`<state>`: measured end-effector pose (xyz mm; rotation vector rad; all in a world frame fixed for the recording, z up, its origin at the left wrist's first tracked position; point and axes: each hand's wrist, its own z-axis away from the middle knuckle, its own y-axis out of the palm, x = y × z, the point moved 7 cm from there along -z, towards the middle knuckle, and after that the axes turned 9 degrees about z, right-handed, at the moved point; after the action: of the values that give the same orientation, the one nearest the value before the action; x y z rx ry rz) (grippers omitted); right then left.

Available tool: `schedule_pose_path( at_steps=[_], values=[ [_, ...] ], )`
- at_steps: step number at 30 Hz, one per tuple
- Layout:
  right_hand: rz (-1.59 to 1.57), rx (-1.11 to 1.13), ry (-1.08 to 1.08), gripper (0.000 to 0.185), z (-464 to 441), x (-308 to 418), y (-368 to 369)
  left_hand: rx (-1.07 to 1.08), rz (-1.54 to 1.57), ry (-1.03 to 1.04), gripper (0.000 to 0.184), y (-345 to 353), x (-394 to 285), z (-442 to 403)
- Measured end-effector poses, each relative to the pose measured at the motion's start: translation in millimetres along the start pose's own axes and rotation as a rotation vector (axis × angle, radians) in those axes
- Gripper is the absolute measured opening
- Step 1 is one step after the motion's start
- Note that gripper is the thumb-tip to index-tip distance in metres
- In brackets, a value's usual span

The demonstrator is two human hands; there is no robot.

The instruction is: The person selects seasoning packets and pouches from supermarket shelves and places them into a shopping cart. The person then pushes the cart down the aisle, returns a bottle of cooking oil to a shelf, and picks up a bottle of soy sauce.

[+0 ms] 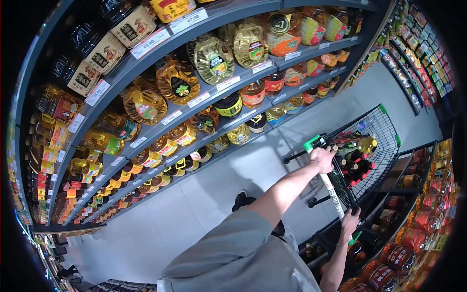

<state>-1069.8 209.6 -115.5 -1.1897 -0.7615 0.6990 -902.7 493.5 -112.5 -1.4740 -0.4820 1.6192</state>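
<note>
Both of my hands are on the pale, printed handle bar (332,195) of a shopping cart. My left hand (323,159) is closed around the bar close to its upper green end (311,144). Toward the lower green end (355,238), my right hand (350,222) grips the same bar. Beyond the handle stretches the black wire basket of the shopping cart (387,127), with green corner pieces. Several dark bottles with red caps (361,170) lie inside it, along with yellow-capped bottles (367,144) and some packaged goods whose kind I cannot make out.
Along the left runs a long tiered shelf (272,53) filled with cooking-oil bottles (212,58) and price tags. On the right, close to the cart, another shelf holds large red-labelled oil bottles (399,255). Grey tiled floor (194,204) lies between. More packed shelves (418,48) stand farther ahead.
</note>
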Motion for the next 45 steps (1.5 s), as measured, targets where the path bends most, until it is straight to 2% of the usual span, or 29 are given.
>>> schedule_pose_path(
  at_steps=[14,17,18,21,24,28,31,37,39,41,42,45],
  values=[
    [-0.053,-0.075,-0.087,0.059,71.5,-13.3,33.1,0.024,0.066,0.04,0.058,3.1,38.2,76.8],
    [-0.119,0.118,0.07,0.058,106.9,14.9,16.9,0.028,0.032,0.045,0.053,-6.6,45.7,91.8],
    [-0.106,-0.041,-0.076,0.058,105.6,6.3,25.3,0.055,0.021,0.047,0.053,-4.5,50.0,93.4],
    [-0.051,-0.127,-0.122,0.058,112.1,-11.5,40.6,0.054,0.078,0.036,0.053,-0.4,57.9,106.8],
    [-0.1,0.149,0.088,0.058,141.9,10.0,28.1,0.002,0.101,0.048,0.053,-6.2,63.8,123.8],
    [-0.053,-0.102,-0.063,0.058,151.4,-5.8,44.6,0.024,0.096,0.047,0.052,-15.2,71.7,143.2],
    [-0.096,0.04,0.008,0.058,181.5,18.4,28.4,0.022,0.105,0.04,0.052,-9.7,81.4,152.2],
    [-0.061,-0.072,-0.017,0.054,215.1,28.7,25.7,0.026,0.097,0.051,0.052,-15.2,93.0,177.5],
    [-0.111,0.002,0.011,0.054,221.1,26.1,31.4,0.056,0.1,0.032,0.053,-22.2,95.4,189.2],
    [-0.097,0.007,0.025,0.061,231.4,25.0,34.9,0.075,0.102,0.022,0.051,-24.0,99.2,198.3],
    [-0.071,-0.027,0.014,0.06,235.1,22.9,36.9,0.023,0.102,0.042,0.05,-22.5,101.3,202.3],
    [-0.105,-0.024,-0.009,0.059,242.1,13.8,50.5,0.096,0.118,0.028,0.047,-21.3,109.0,211.9]
  ],
)
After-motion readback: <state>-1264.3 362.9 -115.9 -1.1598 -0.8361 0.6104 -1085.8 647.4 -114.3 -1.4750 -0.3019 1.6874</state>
